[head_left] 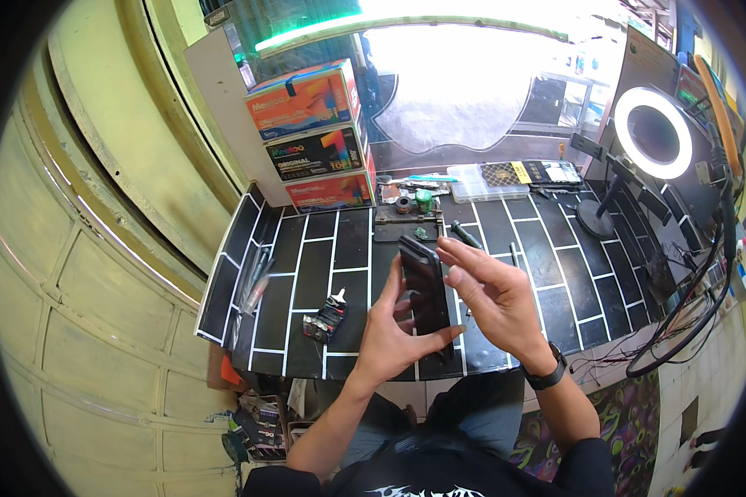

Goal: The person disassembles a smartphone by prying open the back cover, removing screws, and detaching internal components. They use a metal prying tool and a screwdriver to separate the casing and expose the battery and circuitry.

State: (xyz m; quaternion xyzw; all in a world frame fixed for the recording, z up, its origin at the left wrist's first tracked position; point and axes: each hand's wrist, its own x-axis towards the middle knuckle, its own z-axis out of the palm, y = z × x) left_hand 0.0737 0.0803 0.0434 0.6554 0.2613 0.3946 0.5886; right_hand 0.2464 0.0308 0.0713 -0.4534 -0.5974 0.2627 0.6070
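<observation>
A black smartphone (428, 290) stands tilted over the front part of the black tiled bench. My left hand (387, 327) is wrapped round it, with the thumb across its lower end and the fingers along its left side. Beside the phone's upper right edge is my right hand (496, 296), its fingers stretched out and the thumb apart. Whether those fingertips touch the phone, I cannot tell. Beyond the phone lie a dark pen-shaped tool (466, 234) and a dark repair holder (408, 225) with a small green board on it.
Stacked boxes (311, 157) rise at the back left. A green jar (423, 199) and a clear plastic case (482, 182) sit at the back. A lit ring light (653, 132) and hanging cables (695, 302) occupy the right. A small black packet (324, 320) lies left of my hands.
</observation>
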